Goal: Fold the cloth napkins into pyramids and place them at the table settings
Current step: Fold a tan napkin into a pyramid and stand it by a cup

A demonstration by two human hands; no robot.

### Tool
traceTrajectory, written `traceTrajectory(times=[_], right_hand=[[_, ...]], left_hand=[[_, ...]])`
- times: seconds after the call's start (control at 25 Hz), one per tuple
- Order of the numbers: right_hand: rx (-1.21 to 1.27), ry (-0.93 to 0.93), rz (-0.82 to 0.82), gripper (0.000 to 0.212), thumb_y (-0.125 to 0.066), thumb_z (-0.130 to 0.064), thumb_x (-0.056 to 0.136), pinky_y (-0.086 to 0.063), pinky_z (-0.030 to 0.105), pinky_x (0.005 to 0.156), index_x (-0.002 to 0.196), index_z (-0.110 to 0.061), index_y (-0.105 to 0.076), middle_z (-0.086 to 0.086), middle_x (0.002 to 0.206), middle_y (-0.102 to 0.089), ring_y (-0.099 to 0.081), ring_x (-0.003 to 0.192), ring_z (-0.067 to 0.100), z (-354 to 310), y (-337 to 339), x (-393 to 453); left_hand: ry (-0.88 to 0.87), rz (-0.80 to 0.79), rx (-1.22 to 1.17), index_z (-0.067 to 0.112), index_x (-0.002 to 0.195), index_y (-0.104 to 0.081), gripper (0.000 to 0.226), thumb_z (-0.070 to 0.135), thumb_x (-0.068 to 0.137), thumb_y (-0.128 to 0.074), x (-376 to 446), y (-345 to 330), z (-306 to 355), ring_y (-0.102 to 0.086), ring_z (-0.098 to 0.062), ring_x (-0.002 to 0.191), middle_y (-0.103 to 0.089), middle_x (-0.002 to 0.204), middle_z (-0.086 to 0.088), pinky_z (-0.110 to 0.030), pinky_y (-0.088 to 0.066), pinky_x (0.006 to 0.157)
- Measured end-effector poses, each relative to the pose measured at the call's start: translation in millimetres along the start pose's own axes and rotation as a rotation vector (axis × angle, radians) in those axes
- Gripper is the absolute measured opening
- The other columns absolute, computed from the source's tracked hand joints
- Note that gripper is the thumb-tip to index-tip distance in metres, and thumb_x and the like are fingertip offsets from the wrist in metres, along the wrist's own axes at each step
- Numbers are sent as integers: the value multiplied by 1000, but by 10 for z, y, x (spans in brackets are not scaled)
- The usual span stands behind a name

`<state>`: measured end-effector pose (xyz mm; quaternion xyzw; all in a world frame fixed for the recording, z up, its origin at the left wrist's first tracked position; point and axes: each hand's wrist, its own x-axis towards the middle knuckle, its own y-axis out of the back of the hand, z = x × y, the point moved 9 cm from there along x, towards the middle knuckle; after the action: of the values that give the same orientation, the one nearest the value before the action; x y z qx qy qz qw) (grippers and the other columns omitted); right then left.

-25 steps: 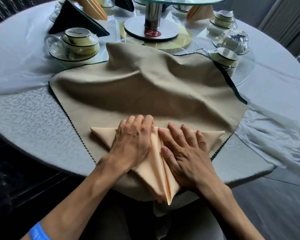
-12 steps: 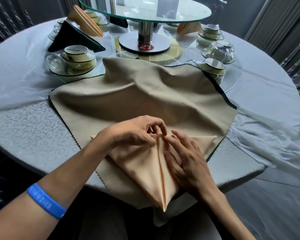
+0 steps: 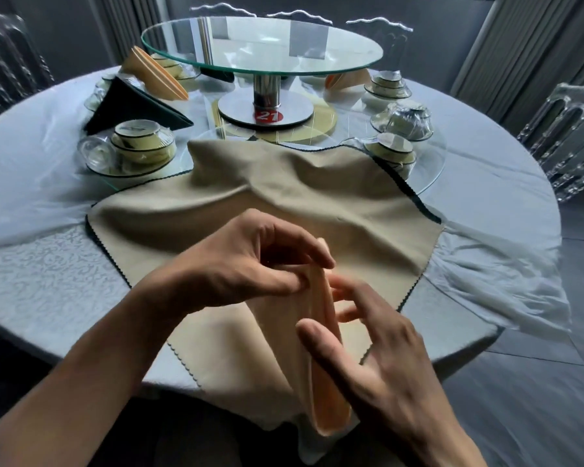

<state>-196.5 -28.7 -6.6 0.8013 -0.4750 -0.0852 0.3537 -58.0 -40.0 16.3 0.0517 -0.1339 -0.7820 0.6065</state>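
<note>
A peach cloth napkin (image 3: 329, 412) is folded into a narrow upright shape and raised off the tan cloth (image 3: 284, 197) near the table's front edge. My left hand (image 3: 246, 264) pinches its top end between thumb and fingertips. My right hand (image 3: 378, 358) holds its lower part, thumb on the near side and fingers on the far side. The napkin's bottom tip hangs below the table edge. Finished pyramids stand at the back: a dark green napkin (image 3: 132, 106), a peach pyramid (image 3: 155, 75) behind it, and another peach pyramid (image 3: 348, 80) at the back right.
The round table (image 3: 48, 264) carries a two-tier glass turntable (image 3: 260, 45) on a metal post. Stacked bowl settings sit at the left (image 3: 142, 146) and right (image 3: 393, 151), with a wrapped set (image 3: 407, 119) behind. Clear chairs (image 3: 570, 136) stand at the right.
The napkin lay flat under both pressing hands. My left hand pinched its top middle, and both hands have since folded its halves together and lifted it off the tan cloth.
</note>
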Motion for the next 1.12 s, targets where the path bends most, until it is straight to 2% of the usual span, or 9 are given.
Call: traceTrajectory(times=[0.16, 0.24, 0.32, 0.36, 0.48, 0.64, 0.76, 1.0, 1.12], right_hand=[[339, 107, -121, 14, -59, -20, 84, -42, 28, 61, 97, -17, -64, 1, 77, -61, -55, 73, 3, -224, 206, 133], [606, 64, -387, 21, -60, -11, 88, -41, 31, 63, 106, -1, -63, 20, 87, -61, -53, 81, 17, -69, 103, 288], [660, -69, -578, 30, -62, -11, 90, -43, 32, 66, 116, 5, -58, 18, 95, -61, -53, 86, 25, 224, -42, 461], [603, -138, -608, 31, -66, -13, 91, -43, 30, 65, 116, 3, -58, 16, 95, -62, -53, 85, 25, 409, -97, 575], [181, -181, -499, 28, -71, -26, 89, -45, 26, 64, 114, -18, -61, -1, 92, -68, -58, 75, 12, 885, -114, 867], [-153, 81, -360, 54, -74, -46, 82, -46, 14, 84, 128, -29, -52, -17, 122, -59, -59, 103, 1, 898, 26, 578], [-248, 304, -223, 52, -73, -31, 79, -44, 22, 90, 126, -22, -51, -9, 124, -57, -57, 108, 10, 836, 41, 230], [-313, 291, -16, 47, -74, -2, 72, -44, 23, 76, 107, -24, -52, -5, 111, -64, -57, 89, 12, 903, 104, 202], [-341, 290, 53, 49, -73, 6, 70, -51, 35, 68, 100, -25, -50, -1, 102, -66, -60, 82, 17, 951, 138, 228]], left_hand=[[-277, 168, 324, 26, 114, -70, 42, 9, 76, -76, -166, 25, 618, -66, -20, 100, -67, 107, -3, -29, -53, 86], [-72, 32, 247, 29, 128, -59, 60, 11, 74, -76, -157, 24, 259, -64, -19, 110, -65, 117, -4, -29, -52, 94], [188, -120, -171, 19, 129, -58, 56, 6, 77, -74, -199, -160, -196, -68, -20, 94, -70, 109, -12, -27, -57, 79], [264, -44, -278, 16, 125, -59, 51, 7, 78, -75, -196, -146, -413, -67, -18, 84, -72, 99, -12, -24, -56, 70], [322, 315, 110, 31, 118, -58, 54, 39, 70, -82, -253, 141, -825, -66, -11, 80, -71, 97, 5, -29, -56, 70], [170, 177, 662, 46, 114, -47, 57, 68, 64, -64, -430, -12, -835, -55, 0, 110, -47, 123, 25, -24, -46, 93], [115, 206, 652, 42, 105, -50, 42, 45, 65, -60, -577, 3, -797, -57, -4, 106, -48, 120, 24, -23, -47, 86], [199, 324, 312, 36, 92, -58, 41, 6, 65, -65, -591, 104, -908, -51, -6, 55, -63, 91, 9, -17, -38, 54], [240, 378, 125, 31, 96, -61, 40, 4, 66, -63, -687, 124, -990, -64, -19, 58, -68, 99, 2, -21, -46, 55]])
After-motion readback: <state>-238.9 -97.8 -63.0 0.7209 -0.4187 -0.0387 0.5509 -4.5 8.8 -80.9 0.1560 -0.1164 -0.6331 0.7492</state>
